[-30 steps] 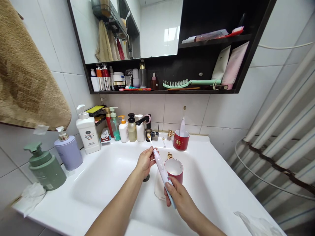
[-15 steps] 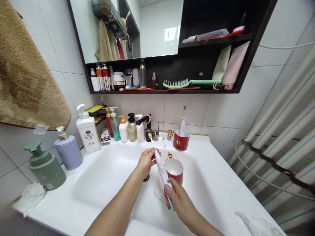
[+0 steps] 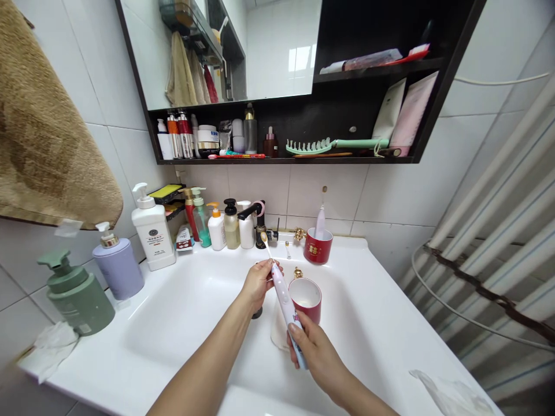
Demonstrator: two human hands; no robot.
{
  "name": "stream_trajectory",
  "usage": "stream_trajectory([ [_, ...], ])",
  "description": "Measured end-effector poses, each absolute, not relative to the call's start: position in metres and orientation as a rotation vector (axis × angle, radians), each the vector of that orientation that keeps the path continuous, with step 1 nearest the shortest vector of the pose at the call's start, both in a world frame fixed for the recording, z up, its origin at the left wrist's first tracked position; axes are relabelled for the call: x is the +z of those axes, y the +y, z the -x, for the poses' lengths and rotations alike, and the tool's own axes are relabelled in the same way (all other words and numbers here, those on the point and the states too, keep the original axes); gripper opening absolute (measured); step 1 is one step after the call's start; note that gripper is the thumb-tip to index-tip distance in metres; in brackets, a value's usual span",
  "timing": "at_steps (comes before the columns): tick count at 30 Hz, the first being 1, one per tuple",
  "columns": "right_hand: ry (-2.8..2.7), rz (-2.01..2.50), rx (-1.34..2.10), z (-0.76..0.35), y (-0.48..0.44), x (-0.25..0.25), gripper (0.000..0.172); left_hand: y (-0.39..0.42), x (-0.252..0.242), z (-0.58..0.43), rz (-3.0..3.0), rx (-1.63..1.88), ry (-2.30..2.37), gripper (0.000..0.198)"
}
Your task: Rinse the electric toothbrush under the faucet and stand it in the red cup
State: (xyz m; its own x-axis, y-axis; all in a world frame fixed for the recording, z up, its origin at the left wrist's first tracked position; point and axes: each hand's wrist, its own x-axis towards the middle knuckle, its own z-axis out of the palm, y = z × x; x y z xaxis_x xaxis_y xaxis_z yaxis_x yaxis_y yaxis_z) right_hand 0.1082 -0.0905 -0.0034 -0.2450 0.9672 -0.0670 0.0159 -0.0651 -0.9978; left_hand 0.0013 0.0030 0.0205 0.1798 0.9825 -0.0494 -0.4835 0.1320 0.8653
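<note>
Over the sink (image 3: 182, 323) I hold an electric toothbrush (image 3: 284, 303), pale pink at the top and bluish at the base, tilted with its head up and to the left. My right hand (image 3: 318, 349) wraps round the lower handle. The fingers of my left hand (image 3: 259, 284) pinch the neck, where the brush head joins the handle. Just behind the handle stands a red cup (image 3: 309, 294) with a white inside. A second red cup (image 3: 318, 247) on the back ledge holds another electric toothbrush (image 3: 320, 222). A small spare brush head (image 3: 287, 249) lies on the ledge.
A black faucet (image 3: 259, 222) is at the back, beside several pump bottles (image 3: 217, 228). More bottles (image 3: 80, 294) line the left rim. Overhead hangs a dark mirror cabinet (image 3: 342, 110) with a green hairbrush (image 3: 312, 148). Crumpled tissue (image 3: 448, 393) lies on the right rim.
The view has shifted very slightly. Both hands keep the same grip on the electric toothbrush, with no clear movement.
</note>
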Motion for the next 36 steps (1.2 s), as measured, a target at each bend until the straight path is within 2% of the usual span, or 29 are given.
stream_trajectory([
  [6,-1.364,1.083,1.509,-0.1075,-0.0927,0.0012,0.023,0.0014,0.0213,-0.0027,-0.849,1.220,0.718,0.022],
  [16,-1.377,1.126,1.421,-0.1068,-0.0901,-0.0021,0.021,0.0019,0.0234,-0.0032,-0.838,1.344,0.784,0.026],
  [36,-1.378,1.052,1.493,-0.1047,-0.0909,-0.0073,0.018,-0.0028,0.0273,-0.0049,-0.918,1.289,0.710,0.024],
])
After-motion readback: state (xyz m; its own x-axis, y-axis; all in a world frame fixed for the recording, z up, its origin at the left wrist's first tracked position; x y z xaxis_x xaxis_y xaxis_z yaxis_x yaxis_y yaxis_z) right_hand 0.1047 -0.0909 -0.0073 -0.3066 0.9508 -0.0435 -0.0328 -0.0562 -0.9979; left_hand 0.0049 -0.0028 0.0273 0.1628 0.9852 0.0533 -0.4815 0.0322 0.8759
